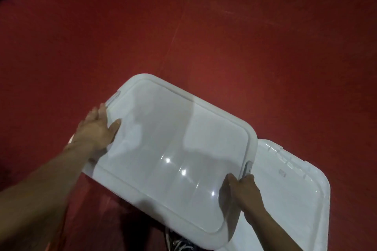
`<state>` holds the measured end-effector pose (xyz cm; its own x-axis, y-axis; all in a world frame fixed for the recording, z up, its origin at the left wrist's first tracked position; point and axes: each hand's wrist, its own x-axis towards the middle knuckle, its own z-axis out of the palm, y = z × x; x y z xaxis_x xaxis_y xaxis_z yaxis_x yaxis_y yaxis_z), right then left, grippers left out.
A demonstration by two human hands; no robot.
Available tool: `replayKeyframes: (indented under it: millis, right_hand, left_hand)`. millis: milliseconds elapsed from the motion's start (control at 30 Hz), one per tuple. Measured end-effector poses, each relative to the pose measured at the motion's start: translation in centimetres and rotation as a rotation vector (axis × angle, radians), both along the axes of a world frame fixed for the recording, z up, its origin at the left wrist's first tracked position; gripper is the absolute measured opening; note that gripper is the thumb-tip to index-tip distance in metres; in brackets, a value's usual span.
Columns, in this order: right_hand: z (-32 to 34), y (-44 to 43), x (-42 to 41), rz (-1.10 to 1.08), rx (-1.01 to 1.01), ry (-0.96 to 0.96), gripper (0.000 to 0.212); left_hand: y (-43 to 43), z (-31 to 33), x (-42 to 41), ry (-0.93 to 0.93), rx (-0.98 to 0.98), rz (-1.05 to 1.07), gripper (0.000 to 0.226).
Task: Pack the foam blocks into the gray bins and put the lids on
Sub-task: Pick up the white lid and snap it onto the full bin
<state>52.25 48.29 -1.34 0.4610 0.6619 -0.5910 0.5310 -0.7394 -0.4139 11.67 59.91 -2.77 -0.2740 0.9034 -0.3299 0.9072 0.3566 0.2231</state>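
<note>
Held lid – glossy pale grey-white; second lid – same white; floor – deep red.

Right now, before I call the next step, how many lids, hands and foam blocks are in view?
Lids: 2, the held lid and a second lid partly hidden behind it on the right.
Hands: 2, the left hand and the right hand, both gripping the held lid.
Foam blocks: 0 in view.
Total: 4.

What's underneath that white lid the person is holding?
The lid, held by the left hand and right hand, overlaps another white plastic piece above the red floor. A shoe peeks out below. The rest underneath is covered.
</note>
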Motion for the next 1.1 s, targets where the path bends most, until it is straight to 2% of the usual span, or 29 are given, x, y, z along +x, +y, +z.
replayKeyframes:
  millis: [67, 133, 200, 333, 433, 667, 833, 900, 1000, 1100]
  right_hand:
    - [1.7, -0.7, -0.6, 0.049, -0.012, 0.046, 0.056]
    - [4.5, -1.6, -1.4, 0.117, 0.006, 0.094, 0.042]
    - [7.8, -2.3, -2.2, 0.152, 0.042, 0.114, 0.032]
    - [15.0, -4.4, -4.6, 0.235, 0.154, 0.111, 0.06]
    - [18.8, -6.0, -6.5, 0.32, 0.218, 0.094, 0.06]
    - [27.4, -12.6, -11.4, 0.629, 0.35, 0.096, 0.058]
    - [30.6, -15.2, -15.4, 0.783, 0.469, 0.049, 0.056]
    - [31.0, -15.5, -17.4, 0.819, 0.503, 0.035, 0.056]
    - [30.6, -15.5, -21.0, 0.89, 0.492, 0.03, 0.058]
    - [30.3, -15.3, -24.5, 0.971, 0.451, 0.016, 0.06]
  left_hand:
    - [-2.4, 1.4, 0.7, -0.011, -0.024, -0.032, 0.086]
    - [-4.8, 4.0, 1.6, -0.06, -0.057, -0.055, 0.092]
    - [-7.4, 8.1, 2.5, -0.251, 0.002, 0.071, 0.086]
    - [-14.4, 15.6, 2.1, -0.382, 0.19, 0.162, 0.06]
    - [-19.2, 19.8, 0.9, -0.38, 0.28, 0.152, 0.036]
    - [-31.3, 30.2, -0.6, -0.299, 0.423, 0.222, 0.04]
    - [-36.9, 32.8, -2.5, -0.253, 0.474, 0.238, 0.062]
    - [-37.6, 32.7, -3.6, -0.265, 0.49, 0.263, 0.059]
    - [-37.8, 31.6, -5.3, -0.276, 0.484, 0.281, 0.042]
    - [-38.2, 30.7, -7.0, -0.298, 0.483, 0.316, 0.04]
